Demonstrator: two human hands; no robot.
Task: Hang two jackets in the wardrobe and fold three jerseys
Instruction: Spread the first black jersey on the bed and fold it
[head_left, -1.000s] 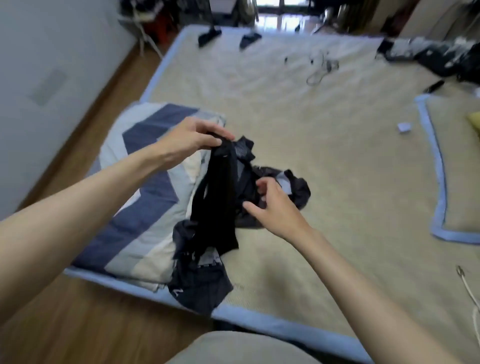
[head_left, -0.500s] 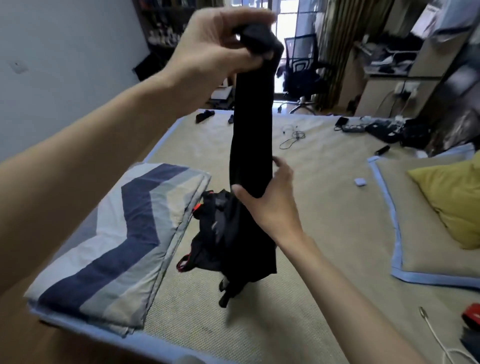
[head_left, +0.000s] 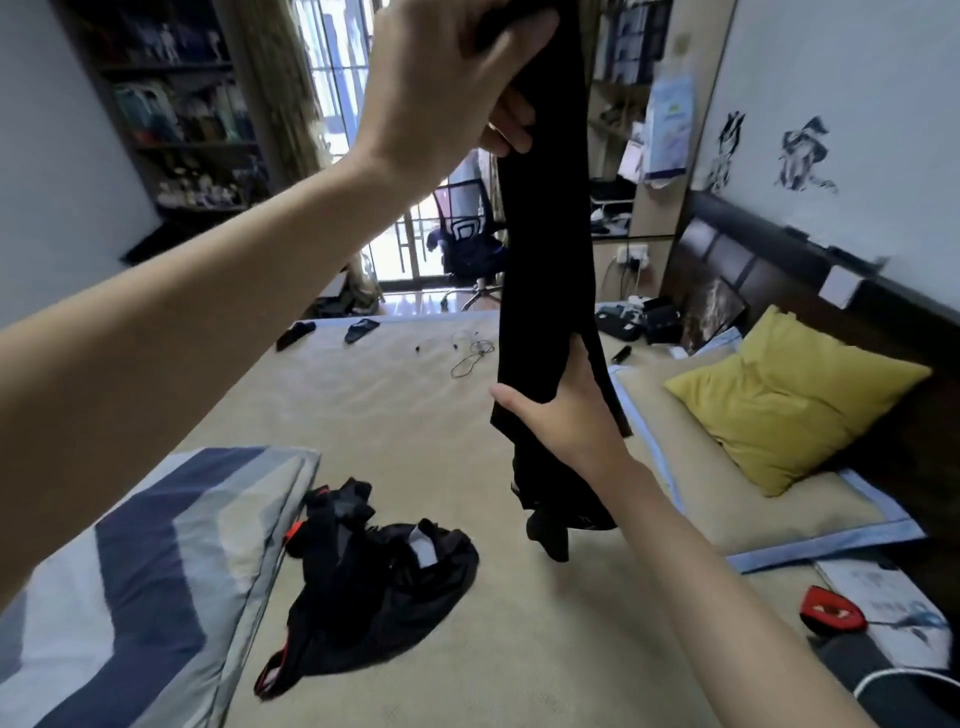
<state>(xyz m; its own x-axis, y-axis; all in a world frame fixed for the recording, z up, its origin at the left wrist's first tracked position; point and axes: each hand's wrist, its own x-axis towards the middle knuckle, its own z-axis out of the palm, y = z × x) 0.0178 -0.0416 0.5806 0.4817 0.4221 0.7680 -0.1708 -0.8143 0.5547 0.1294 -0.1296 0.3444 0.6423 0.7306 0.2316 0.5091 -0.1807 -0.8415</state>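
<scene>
A long black garment (head_left: 545, 249) hangs straight down in the air above the bed. My left hand (head_left: 441, 88) grips its top end high at the upper edge of the view. My right hand (head_left: 566, 415) holds it lower down, thumb and fingers closed around the hanging cloth. The garment's bottom end dangles just above the mattress. A crumpled heap of black clothes with red trim (head_left: 374, 582) lies on the bed below, to the left of the hanging piece.
A folded blue, grey and white striped quilt (head_left: 135, 582) lies at the bed's left edge. A yellow cushion (head_left: 789, 395) rests on a pillow at right. Cables and small dark items lie at the far end. An office chair (head_left: 462, 234) stands beyond the bed.
My left hand has lifted the black garment from the heap high into the air. My right hand slid along the cloth. The bottom end has come clear of the heap.
</scene>
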